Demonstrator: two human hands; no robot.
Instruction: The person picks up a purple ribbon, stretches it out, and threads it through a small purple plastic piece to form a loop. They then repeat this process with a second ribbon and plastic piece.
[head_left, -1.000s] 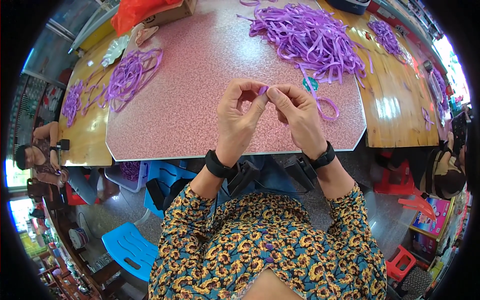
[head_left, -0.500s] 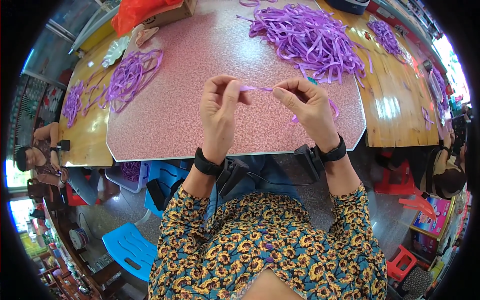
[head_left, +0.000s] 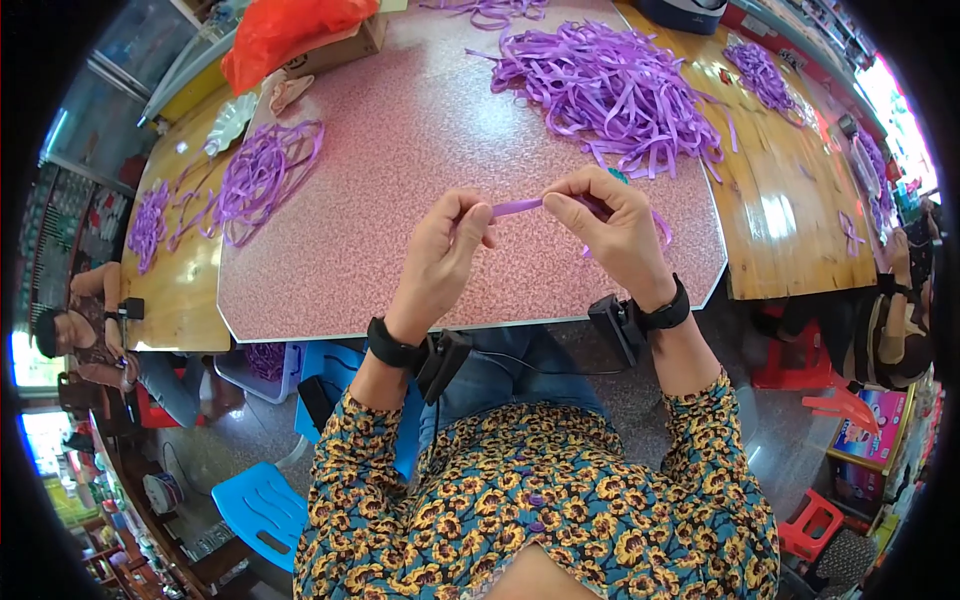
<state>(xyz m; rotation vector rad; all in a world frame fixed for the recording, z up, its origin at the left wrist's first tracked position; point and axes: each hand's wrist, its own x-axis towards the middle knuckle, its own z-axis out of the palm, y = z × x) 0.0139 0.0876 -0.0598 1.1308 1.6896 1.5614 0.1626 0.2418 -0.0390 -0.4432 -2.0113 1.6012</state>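
A purple ribbon (head_left: 517, 207) is stretched nearly level between my two hands, above the pink speckled tabletop (head_left: 400, 130). My left hand (head_left: 447, 245) is closed, pinching one part of it between thumb and fingers. With thumb and forefinger my right hand (head_left: 610, 225) pinches the ribbon a short way along. A loose part of purple ribbon shows beside the right hand's outer edge. Just behind that hand's knuckles lies a small teal item (head_left: 617, 175), too small to make out. Beyond the hands a large heap of purple ribbons (head_left: 620, 95) covers the far right of the tabletop.
A looser bundle of ribbon (head_left: 262, 175) lies at the tabletop's left edge. Far left stands a cardboard box (head_left: 345, 50) with a red plastic bag (head_left: 290, 35). People sit at wooden tables on both sides. A blue stool (head_left: 262, 510) and a plastic bin (head_left: 268, 380) stand below left.
Both hands have come slightly nearer to me in the picture, still pinching the ribbon. The ribbon between them now looks flatter and wider. The whole view has shifted a little.
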